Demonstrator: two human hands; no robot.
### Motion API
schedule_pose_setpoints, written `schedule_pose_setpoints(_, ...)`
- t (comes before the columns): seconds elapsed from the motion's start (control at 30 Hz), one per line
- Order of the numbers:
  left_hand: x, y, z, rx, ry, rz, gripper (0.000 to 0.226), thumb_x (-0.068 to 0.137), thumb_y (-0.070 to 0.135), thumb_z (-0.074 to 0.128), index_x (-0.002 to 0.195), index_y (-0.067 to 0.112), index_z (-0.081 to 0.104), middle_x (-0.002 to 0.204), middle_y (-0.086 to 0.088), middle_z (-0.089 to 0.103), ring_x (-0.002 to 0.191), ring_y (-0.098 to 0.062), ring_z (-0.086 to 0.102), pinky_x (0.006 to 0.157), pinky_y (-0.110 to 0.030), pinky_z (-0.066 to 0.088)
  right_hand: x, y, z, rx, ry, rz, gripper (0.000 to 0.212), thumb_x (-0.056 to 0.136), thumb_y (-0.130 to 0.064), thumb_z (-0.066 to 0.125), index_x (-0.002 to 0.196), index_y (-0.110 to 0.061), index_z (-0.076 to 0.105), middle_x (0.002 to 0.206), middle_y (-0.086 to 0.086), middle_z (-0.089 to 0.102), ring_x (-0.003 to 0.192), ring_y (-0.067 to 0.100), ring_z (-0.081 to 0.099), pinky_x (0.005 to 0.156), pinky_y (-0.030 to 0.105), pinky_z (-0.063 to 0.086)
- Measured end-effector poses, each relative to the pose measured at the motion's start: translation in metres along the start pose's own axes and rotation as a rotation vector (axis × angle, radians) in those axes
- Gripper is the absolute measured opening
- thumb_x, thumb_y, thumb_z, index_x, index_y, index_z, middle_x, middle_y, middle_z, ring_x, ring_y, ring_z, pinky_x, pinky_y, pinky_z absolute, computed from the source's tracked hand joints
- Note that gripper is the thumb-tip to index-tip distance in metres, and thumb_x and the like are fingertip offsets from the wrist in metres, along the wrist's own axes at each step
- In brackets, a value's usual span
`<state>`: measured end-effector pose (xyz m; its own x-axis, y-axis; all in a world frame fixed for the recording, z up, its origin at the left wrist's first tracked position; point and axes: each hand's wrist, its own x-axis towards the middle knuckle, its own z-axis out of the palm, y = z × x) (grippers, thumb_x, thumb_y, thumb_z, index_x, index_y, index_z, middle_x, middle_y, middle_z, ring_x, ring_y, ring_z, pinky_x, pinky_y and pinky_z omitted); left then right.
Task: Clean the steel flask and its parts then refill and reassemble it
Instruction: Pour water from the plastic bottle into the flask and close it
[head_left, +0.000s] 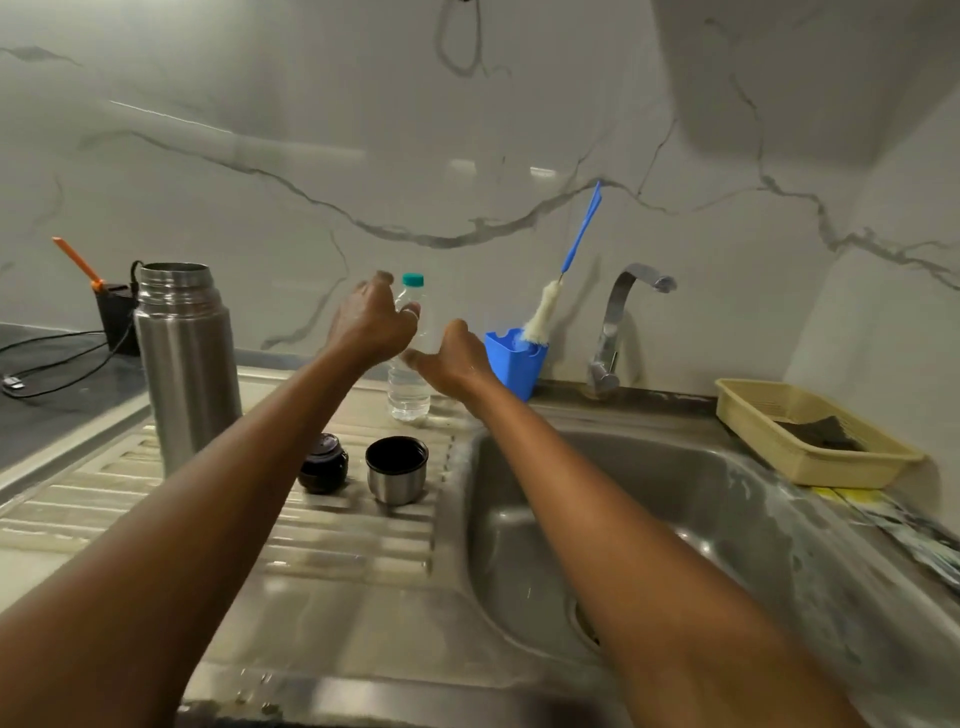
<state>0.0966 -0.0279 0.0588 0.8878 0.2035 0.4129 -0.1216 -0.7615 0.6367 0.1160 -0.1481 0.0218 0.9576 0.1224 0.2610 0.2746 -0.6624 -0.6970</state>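
Steel flask upright, open; stopper & cup adj.

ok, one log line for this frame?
left hand: at water bottle, grip unclear | right hand: open, beside bottle | flask: upright, uncapped, on drainboard | stopper, cup: off flask, on drainboard

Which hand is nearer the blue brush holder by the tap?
Right. The right hand hovers just left of the blue brush holder. The left hand is farther left, on the other side of the water bottle.
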Motion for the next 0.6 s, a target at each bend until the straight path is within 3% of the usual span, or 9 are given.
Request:
schedule_pose_setpoints(0.1, 0.024, 0.004, 0.011, -0.009, -0.02, -0.004, 0.067, 0.104, 0.036, 0.052, 0.157, 0.007, 0.024, 0.156, -0.02, 0.038, 0.142, -0.038, 0.039, 0.114, -0.046, 0.033, 0.028, 0.009, 0.017, 0.106, 0.033, 0.051, 0.091, 0.084, -0.045, 0.081, 0.144, 0.002, 0.031, 0.145, 0.016, 0.045, 0.129, 0.03, 0.05, 0.092, 0.032, 0.044)
schedule_pose_setpoints(0.2, 0.04, 0.01, 0.019, -0.021, -0.019, -0.014, 0.064, 0.107, 0.04, 0.044, 0.158, 0.009, 0.022, 0.153, -0.02, 0.042, 0.137, -0.037, 0.044, 0.106, -0.041, 0.037, 0.048, 0.018, 0.03, 0.168, 0.017, 0.052, 0.104, 0.081, -0.047, 0.083, 0.149, 0.003, 0.022, 0.152, 0.017, 0.039, 0.137, 0.031, 0.044, 0.099, 0.032, 0.041)
schedule_pose_setpoints(0.3, 0.052, 0.009, 0.029, -0.047, -0.016, -0.014, 0.058, 0.108, 0.042, 0.041, 0.156, 0.009, 0.03, 0.147, -0.017, 0.048, 0.12, -0.03, 0.05, 0.093, -0.037, 0.039, 0.061, 0.023, 0.042, 0.194, 0.016, 0.019, 0.094, 0.081, -0.046, 0.083, 0.14, 0.004, 0.03, 0.137, 0.015, 0.052, 0.124, 0.028, 0.053, 0.085, 0.028, 0.041)
schedule_pose_setpoints(0.4, 0.058, 0.003, 0.036, -0.084, -0.004, -0.004, 0.05, 0.109, 0.039, 0.041, 0.148, 0.008, 0.041, 0.134, -0.013, 0.055, 0.098, -0.017, 0.044, 0.079, -0.029, 0.032, 0.066, 0.024, 0.051, 0.25, 0.039, -0.011, 0.077, 0.084, -0.041, 0.082, 0.129, 0.003, 0.039, 0.112, 0.007, 0.054, 0.101, 0.022, 0.054, 0.071, 0.025, 0.04)
schedule_pose_setpoints(0.53, 0.053, 0.004, 0.032, -0.186, -0.089, 0.066, 0.036, 0.108, 0.032, 0.045, 0.134, 0.008, 0.054, 0.11, -0.006, 0.055, 0.074, -0.006, 0.045, 0.061, -0.016, 0.032, 0.059, 0.028, 0.055, 0.309, 0.12, -0.02, 0.073, 0.086, -0.039, 0.079, 0.131, 0.002, 0.039, 0.122, 0.012, 0.061, 0.111, 0.027, 0.06, 0.081, 0.029, 0.045)
schedule_pose_setpoints(0.6, 0.047, 0.011, 0.027, -0.237, -0.125, 0.096, 0.027, 0.107, 0.028, 0.049, 0.122, 0.01, 0.061, 0.104, -0.007, 0.055, 0.073, -0.005, 0.045, 0.065, -0.015, 0.036, 0.051, 0.031, 0.048, 0.292, 0.16, -0.023, 0.072, 0.085, -0.04, 0.079, 0.133, -0.003, 0.039, 0.123, 0.011, 0.063, 0.112, 0.027, 0.062, 0.083, 0.032, 0.048)
